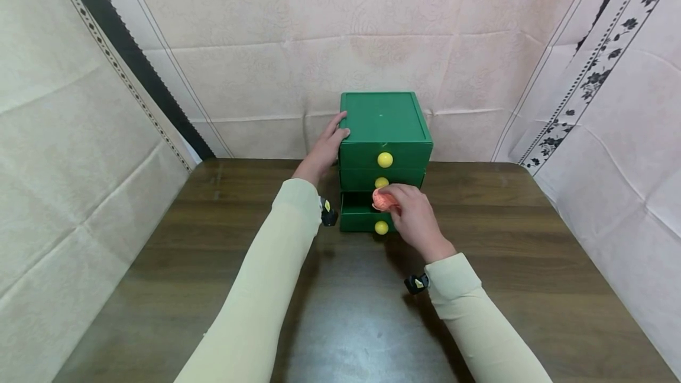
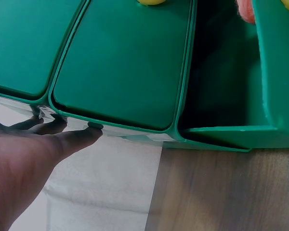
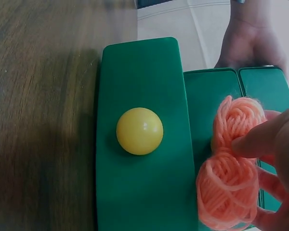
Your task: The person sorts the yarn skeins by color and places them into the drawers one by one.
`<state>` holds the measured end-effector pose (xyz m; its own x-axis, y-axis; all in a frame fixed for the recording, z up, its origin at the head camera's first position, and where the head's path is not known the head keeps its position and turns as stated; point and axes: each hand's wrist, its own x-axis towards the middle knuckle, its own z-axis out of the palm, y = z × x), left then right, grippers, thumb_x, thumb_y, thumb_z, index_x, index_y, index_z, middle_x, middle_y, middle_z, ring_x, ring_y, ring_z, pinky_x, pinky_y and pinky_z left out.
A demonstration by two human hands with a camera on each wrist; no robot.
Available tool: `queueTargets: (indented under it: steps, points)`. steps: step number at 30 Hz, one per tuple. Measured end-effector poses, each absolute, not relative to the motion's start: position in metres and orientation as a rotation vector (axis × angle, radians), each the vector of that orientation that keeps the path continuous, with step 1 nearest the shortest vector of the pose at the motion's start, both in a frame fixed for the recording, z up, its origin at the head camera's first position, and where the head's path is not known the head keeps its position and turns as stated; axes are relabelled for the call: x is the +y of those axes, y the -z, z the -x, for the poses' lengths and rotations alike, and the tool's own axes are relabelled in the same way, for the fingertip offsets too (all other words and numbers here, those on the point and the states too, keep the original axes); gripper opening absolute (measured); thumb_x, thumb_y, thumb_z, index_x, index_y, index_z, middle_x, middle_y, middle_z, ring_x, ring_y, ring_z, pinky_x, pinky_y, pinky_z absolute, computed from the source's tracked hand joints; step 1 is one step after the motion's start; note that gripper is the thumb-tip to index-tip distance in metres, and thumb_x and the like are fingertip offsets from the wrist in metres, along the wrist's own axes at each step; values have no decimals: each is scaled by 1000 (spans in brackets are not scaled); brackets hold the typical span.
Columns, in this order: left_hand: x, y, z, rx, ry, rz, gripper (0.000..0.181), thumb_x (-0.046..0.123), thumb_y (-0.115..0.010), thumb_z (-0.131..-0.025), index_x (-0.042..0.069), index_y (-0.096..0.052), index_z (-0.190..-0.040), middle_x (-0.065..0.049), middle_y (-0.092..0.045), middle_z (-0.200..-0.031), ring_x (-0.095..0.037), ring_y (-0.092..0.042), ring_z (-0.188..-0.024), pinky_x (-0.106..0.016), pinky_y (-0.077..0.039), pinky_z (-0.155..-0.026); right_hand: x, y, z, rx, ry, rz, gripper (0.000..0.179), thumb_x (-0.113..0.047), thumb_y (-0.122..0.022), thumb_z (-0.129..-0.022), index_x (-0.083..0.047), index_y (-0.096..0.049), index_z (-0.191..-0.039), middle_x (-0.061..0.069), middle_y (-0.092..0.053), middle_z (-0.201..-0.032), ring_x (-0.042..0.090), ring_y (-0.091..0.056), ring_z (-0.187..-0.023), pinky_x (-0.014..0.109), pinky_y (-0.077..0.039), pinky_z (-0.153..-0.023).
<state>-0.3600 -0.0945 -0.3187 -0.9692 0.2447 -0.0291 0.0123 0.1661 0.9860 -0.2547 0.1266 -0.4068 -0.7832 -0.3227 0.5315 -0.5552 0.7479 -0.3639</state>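
Note:
A green three-drawer box (image 1: 385, 117) with yellow round knobs stands at the table's far side. Its bottom drawer (image 1: 355, 223) is pulled out, while the two upper ones are closed. My left hand (image 1: 326, 146) rests on the box's left side, its fingers reaching along the side wall in the left wrist view. Just above the pulled-out drawer, my right hand (image 1: 414, 217) pinches a coral-pink skein of yarn (image 3: 229, 187) between thumb and fingers. The skein is drawn in at its middle, with a loop bundle at each end. Part of the drawer's inside is hidden by the right hand.
The brown wood table (image 1: 223, 288) runs in front of the box and to both sides. A pale cloth (image 1: 319, 16) hangs behind it, with more cloth at left and right. Both sleeved forearms cross the table, each with a small black wrist device.

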Motion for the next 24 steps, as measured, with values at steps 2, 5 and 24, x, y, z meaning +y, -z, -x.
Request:
queueTargets:
  steps: [2, 5, 24]
  points:
    - [-94, 312, 355, 2245, -1884, -245, 54, 34, -37, -103, 43, -19, -153, 7, -9, -164, -24, -16, -149, -57, -27, -113, 125, 407, 255, -2497, -718, -675, 38, -1, -72, -83, -16, -66, -117, 7, -64, -121, 29, -55, -112, 52, -42, -99]
    - [-94, 311, 355, 2228, -1891, -238, 54, 34, -37, -103, 42, -19, -153, 6, -9, -164, -26, -15, -149, -59, -26, -112, 124, 408, 256, -2483, -715, -695, 37, 1, -72, -83, -16, -67, -116, 6, -64, -121, 29, -55, -112, 52, -42, -99]
    - [-94, 326, 367, 2237, -1939, -239, 51, 38, -40, -102, 49, -24, -149, 10, -12, -163, -24, -18, -148, -59, -26, -112, 111, 412, 261, -2466, -658, -745, 34, 2, -69, -82, -15, -70, -113, 3, -68, -117, 26, -56, -106, 43, -45, -87]
